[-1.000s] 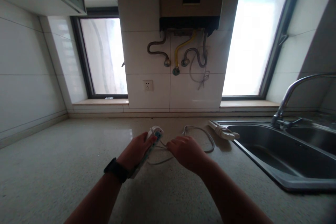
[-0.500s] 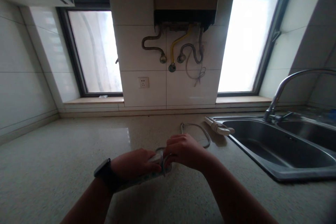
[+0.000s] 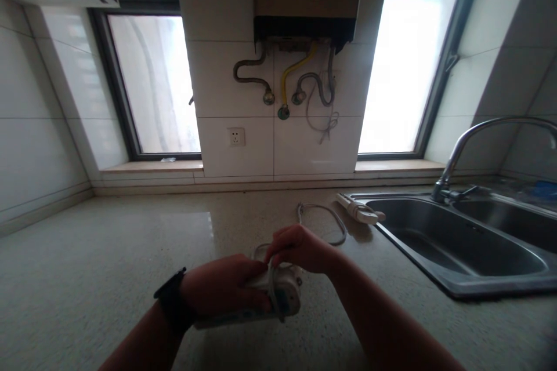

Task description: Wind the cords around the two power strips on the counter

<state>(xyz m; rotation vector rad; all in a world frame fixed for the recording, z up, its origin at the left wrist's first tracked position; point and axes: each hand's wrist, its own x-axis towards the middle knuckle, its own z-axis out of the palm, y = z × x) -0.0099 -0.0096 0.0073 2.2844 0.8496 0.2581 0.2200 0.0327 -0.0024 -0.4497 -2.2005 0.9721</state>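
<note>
Power strip point(image 3: 289, 298) in left hand's point(image 3: 226, 287) grip, cord point(image 3: 272, 285) in right hand's point(image 3: 296, 247), sink point(image 3: 461, 246) well apart.

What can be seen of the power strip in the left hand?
The power strip is long and whitish, apparently plastic, with blue-green on its face and a rounded end pointing right. It is held crosswise over the worktop; contact is unclear. The left hand grips it, hiding much of it. A pale cord loops around it near that end, pinched by the right hand.
</note>
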